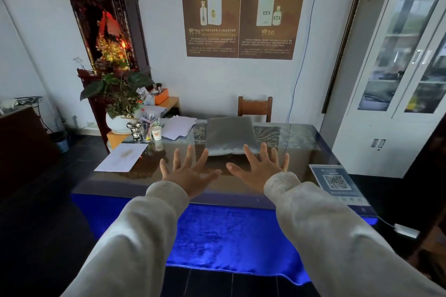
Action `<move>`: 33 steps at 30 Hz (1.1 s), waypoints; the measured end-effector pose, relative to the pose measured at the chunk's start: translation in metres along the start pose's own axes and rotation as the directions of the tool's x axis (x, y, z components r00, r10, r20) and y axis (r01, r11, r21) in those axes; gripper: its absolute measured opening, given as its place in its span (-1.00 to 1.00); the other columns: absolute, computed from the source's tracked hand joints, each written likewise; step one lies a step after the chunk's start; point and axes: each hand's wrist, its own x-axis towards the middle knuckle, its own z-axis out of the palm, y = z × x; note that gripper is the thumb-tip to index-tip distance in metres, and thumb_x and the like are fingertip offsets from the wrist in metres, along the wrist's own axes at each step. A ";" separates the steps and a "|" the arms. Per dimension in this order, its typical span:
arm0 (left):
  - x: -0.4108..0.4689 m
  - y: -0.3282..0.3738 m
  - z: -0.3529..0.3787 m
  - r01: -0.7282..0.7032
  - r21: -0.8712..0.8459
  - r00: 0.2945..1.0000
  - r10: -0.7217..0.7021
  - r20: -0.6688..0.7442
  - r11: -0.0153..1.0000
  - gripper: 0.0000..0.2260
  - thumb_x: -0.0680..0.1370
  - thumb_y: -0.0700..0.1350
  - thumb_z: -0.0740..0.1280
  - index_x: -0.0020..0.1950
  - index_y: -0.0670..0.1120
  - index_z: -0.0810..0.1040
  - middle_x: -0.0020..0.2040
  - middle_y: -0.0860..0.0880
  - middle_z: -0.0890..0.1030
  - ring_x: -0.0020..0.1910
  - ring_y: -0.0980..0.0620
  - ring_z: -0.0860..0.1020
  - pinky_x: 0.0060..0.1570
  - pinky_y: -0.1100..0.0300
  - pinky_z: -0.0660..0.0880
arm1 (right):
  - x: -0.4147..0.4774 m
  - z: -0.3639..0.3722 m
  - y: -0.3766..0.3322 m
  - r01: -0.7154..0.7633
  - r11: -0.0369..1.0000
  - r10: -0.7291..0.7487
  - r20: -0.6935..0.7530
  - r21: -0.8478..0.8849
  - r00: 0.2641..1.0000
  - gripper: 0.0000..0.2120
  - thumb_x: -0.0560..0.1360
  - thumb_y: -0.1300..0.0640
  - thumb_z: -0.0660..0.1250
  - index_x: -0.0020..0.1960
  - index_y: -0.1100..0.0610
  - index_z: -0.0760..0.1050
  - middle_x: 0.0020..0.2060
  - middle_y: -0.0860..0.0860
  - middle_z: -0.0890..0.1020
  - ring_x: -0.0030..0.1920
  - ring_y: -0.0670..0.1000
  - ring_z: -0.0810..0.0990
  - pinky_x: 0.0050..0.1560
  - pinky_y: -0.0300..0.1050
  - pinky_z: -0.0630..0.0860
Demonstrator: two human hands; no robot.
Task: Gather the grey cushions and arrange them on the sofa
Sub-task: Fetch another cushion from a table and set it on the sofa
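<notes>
One grey cushion [230, 134] lies flat on the glass-topped table [296, 142], near its far side in front of a wooden chair. My left hand [187, 173] and my right hand [259, 170] are both stretched out over the table with fingers spread wide, holding nothing. Their fingertips are just short of the cushion's near edge, one to each side of it. No sofa is in view.
Loose papers [123, 157], a cup, a pen holder and a potted plant [118, 101] crowd the table's left end. A QR-code sign [335, 181] lies at the right corner. Blue cloth [231, 234] hangs over the front. A wooden chair [254, 107] stands behind, a white cabinet [395, 103] at right.
</notes>
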 end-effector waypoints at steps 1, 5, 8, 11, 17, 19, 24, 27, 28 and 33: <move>0.013 0.002 0.002 0.001 -0.007 1.000 -0.001 0.003 1.000 -0.26 0.54 0.54 -0.11 0.64 0.34 -0.30 0.68 0.04 -0.39 0.63 -0.19 -0.40 0.52 -0.42 -0.31 | 0.012 0.000 0.004 -0.001 1.000 0.001 0.007 0.000 1.000 0.05 0.24 -0.75 -0.33 0.64 -0.33 -0.28 0.69 0.06 -0.27 0.66 0.26 -0.29 0.47 0.41 -0.44; 0.067 0.017 0.011 0.009 -0.012 1.000 -0.009 0.024 1.000 -0.24 0.52 0.56 -0.13 0.63 0.35 -0.33 0.67 0.05 -0.41 0.63 -0.19 -0.39 0.52 -0.42 -0.32 | 0.064 0.000 0.024 -0.004 1.000 0.004 0.022 -0.002 1.000 0.05 0.25 -0.74 -0.31 0.65 -0.31 -0.28 0.69 0.07 -0.28 0.66 0.26 -0.28 0.47 0.42 -0.43; 0.112 0.033 0.016 0.040 -0.008 0.998 -0.039 0.043 0.999 -0.23 0.50 0.58 -0.13 0.62 0.36 -0.33 0.66 0.07 -0.42 0.63 -0.18 -0.40 0.52 -0.42 -0.32 | 0.107 -0.003 0.041 0.000 1.000 0.000 0.026 0.005 1.000 0.12 0.19 -0.75 -0.37 0.66 -0.29 -0.28 0.69 0.08 -0.27 0.66 0.27 -0.27 0.48 0.43 -0.41; 0.162 0.052 0.014 0.064 -0.002 0.997 -0.064 0.033 0.998 -0.23 0.50 0.58 -0.13 0.62 0.37 -0.33 0.66 0.07 -0.42 0.64 -0.17 -0.39 0.52 -0.41 -0.32 | 0.151 -0.005 0.062 0.037 0.999 -0.036 0.021 -0.013 0.999 0.25 0.02 -0.75 -0.48 0.66 -0.28 -0.27 0.69 0.10 -0.25 0.66 0.28 -0.25 0.48 0.43 -0.41; 0.257 0.096 0.005 0.073 -0.025 0.997 -0.072 0.038 0.997 -0.26 0.53 0.55 -0.11 0.61 0.36 -0.34 0.66 0.06 -0.41 0.65 -0.16 -0.36 0.54 -0.39 -0.29 | 0.252 -0.028 0.117 0.018 1.000 -0.018 0.048 0.002 0.999 0.04 0.29 -0.73 -0.31 0.66 -0.28 -0.28 0.69 0.09 -0.26 0.66 0.29 -0.24 0.48 0.44 -0.41; 0.280 0.107 0.008 0.081 -0.039 0.996 -0.079 0.039 0.996 -0.26 0.53 0.55 -0.11 0.61 0.36 -0.34 0.66 0.07 -0.42 0.65 -0.16 -0.36 0.53 -0.38 -0.28 | 0.282 -0.033 0.131 0.019 1.000 -0.019 0.066 -0.001 0.998 0.03 0.30 -0.72 -0.30 0.66 -0.28 -0.28 0.69 0.08 -0.26 0.66 0.29 -0.24 0.48 0.44 -0.41; 0.326 0.116 0.018 0.136 -0.027 0.987 -0.133 0.095 0.990 -0.26 0.55 0.54 -0.08 0.63 0.35 -0.31 0.65 0.09 -0.44 0.65 -0.15 -0.37 0.54 -0.37 -0.25 | 0.336 -0.031 0.148 0.019 1.000 -0.020 0.139 0.009 0.990 0.00 0.33 -0.71 -0.27 0.66 -0.28 -0.27 0.69 0.06 -0.26 0.67 0.27 -0.23 0.48 0.43 -0.43; 0.354 0.115 0.023 0.154 -0.040 0.983 -0.149 0.106 0.987 -0.26 0.54 0.54 -0.09 0.63 0.35 -0.31 0.65 0.09 -0.43 0.65 -0.14 -0.36 0.55 -0.37 -0.23 | 0.365 -0.023 0.149 0.037 0.999 -0.038 0.164 0.006 0.986 -0.03 0.37 -0.69 -0.25 0.67 -0.28 -0.27 0.69 0.07 -0.25 0.67 0.26 -0.22 0.50 0.42 -0.40; 0.363 0.114 0.025 0.153 -0.039 0.983 -0.148 0.112 0.988 -0.25 0.54 0.54 -0.10 0.63 0.35 -0.31 0.65 0.09 -0.43 0.65 -0.14 -0.36 0.55 -0.37 -0.22 | 0.375 -0.021 0.148 0.037 0.999 -0.039 0.170 0.016 0.985 -0.04 0.38 -0.68 -0.23 0.67 -0.27 -0.27 0.69 0.07 -0.24 0.67 0.26 -0.21 0.50 0.42 -0.40; 0.410 0.098 0.033 0.165 -0.036 0.976 -0.158 0.152 0.986 -0.26 0.55 0.53 -0.08 0.63 0.34 -0.31 0.66 0.08 -0.43 0.65 -0.15 -0.37 0.55 -0.37 -0.22 | 0.420 -0.001 0.140 0.061 0.998 -0.066 0.198 0.032 0.978 -0.06 0.41 -0.66 -0.23 0.67 -0.26 -0.27 0.69 0.08 -0.23 0.67 0.28 -0.19 0.50 0.41 -0.39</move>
